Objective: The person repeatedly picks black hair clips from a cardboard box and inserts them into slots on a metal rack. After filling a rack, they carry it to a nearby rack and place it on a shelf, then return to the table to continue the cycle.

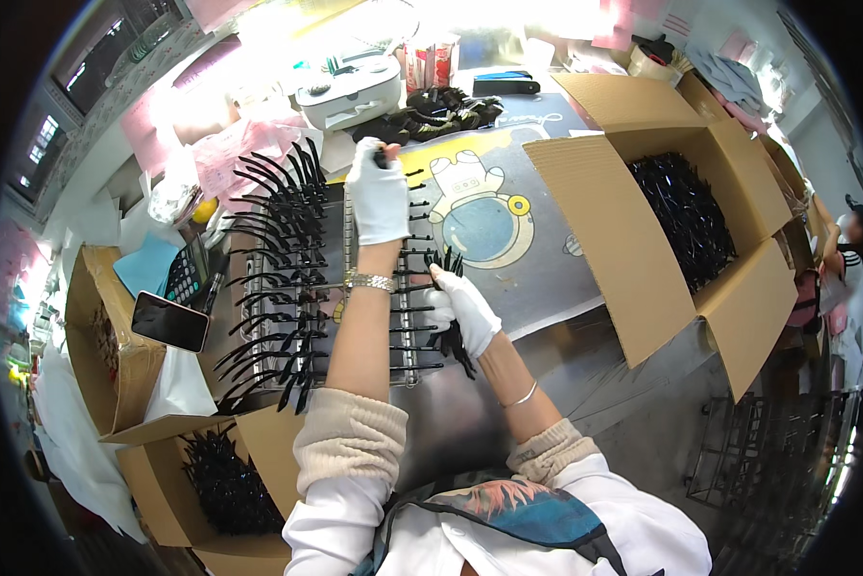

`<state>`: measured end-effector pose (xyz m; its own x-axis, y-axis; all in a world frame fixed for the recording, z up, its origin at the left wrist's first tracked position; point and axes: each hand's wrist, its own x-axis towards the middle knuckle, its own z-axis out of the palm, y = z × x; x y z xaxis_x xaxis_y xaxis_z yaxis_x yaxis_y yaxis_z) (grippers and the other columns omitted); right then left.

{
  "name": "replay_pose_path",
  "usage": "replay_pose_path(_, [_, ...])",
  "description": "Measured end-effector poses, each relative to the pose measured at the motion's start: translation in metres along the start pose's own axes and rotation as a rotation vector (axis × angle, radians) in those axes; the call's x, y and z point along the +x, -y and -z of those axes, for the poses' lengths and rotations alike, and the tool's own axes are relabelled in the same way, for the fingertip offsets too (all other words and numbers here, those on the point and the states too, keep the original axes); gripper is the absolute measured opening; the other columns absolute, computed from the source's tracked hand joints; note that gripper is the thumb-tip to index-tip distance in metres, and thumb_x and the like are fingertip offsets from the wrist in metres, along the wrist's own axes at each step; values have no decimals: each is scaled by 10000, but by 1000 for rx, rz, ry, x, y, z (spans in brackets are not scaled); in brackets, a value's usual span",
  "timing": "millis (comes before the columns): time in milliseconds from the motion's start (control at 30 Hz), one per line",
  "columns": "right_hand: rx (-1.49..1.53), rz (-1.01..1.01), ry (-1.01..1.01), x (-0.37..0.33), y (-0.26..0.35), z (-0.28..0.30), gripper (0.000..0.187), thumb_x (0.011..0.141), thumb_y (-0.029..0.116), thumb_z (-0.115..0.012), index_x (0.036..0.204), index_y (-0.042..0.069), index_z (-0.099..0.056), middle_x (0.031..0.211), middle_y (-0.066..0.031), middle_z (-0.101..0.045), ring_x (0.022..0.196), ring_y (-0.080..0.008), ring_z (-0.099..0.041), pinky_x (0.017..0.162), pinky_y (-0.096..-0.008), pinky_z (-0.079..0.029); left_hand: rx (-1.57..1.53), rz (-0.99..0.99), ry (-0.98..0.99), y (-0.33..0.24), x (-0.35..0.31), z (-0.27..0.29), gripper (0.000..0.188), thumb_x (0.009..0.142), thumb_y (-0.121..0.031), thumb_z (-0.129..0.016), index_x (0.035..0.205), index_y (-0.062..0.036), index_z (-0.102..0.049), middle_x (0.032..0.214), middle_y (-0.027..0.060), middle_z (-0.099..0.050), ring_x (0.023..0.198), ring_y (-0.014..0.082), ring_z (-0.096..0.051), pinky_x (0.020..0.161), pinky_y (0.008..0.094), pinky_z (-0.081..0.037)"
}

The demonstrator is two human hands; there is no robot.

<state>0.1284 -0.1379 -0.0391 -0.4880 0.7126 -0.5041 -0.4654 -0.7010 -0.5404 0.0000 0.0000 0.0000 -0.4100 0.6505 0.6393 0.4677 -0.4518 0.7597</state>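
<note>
A rack [402, 331] with metal rails stands on the table in front of me, carrying rows of long, thin, curved black pieces [276, 245]. My left hand [379, 197], in a white glove with bare fingertips, is over the rack's far part. Its fingers are closed around a black piece [382, 159], mostly hidden by the glove. Beside the rack's right edge, my right hand [465, 309], gloved likewise, is closed around a bundle of similar black pieces [461, 353], whose ends stick out above and below the glove.
Open cardboard boxes of black pieces stand at the right [604, 230] and lower left [153, 480]. A phone [170, 322] and a calculator [188, 272] lie left of the rack. Behind it are a white container [350, 96], a black pile [441, 115] and a blue stapler [505, 84]. An astronaut-printed mat [556, 259] covers the table.
</note>
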Motion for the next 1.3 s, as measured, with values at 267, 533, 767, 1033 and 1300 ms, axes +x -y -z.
replay_pose_path(267, [292, -54, 26, -5, -12, -4, 230, 1071, 266, -445, 1012, 75, -558, 560, 98, -253, 436, -57, -242, 435, -247, -239, 362, -605, 459, -25, -21, -8, 39, 819, -83, -670, 855, -98, -673, 774, 121, -677, 734, 296, -686, 669, 402, -545])
replay_pose_path(533, [79, 50, 143, -40, 9, -15, 357, 1078, 244, -406, 1343, 27, -511, 598, 107, -214, 468, -41, -206, 444, -230, -195, 66, -2, 58, 12, 23, 3, 93, 939, -93, -647, 971, -12, -615, 813, 110, -673, 738, 287, -668, 733, 389, -533])
replay_pose_path(767, [-589, 203, -13, -193, 21, -13, 291, 987, 191, -590, 1248, 98, -678, 684, 88, -505, 594, -19, -408, 559, -214, -367, -663, 489, -192, 58, 38, 26, 146, 898, 38, -531, 1002, -62, -547, 698, 35, -569, 404, 135, -450, 347, 292, -343])
replay_pose_path(1033, [-1663, 1176, -818, -298, 140, 4, 100, 911, 147, -666, 927, 69, -606, 668, -156, -667, 622, -291, -686, 592, -395, -529, -133, 27, -189, -3, 34, 1, 80, 959, -92, -646, 903, -48, -609, 705, 25, -567, 525, 183, -534, 502, 308, -440])
replay_pose_path(1300, [-2193, 1287, -1156, -239, 254, 19, 690, 820, 408, -769, 1327, -21, -582, 1365, -188, -592, 1271, -324, -556, 1060, -404, -455, -50, -190, -58, -160, 45, 63, 129, 919, -63, -687, 1016, -8, -623, 870, 119, -698, 768, 193, -645, 735, 314, -505])
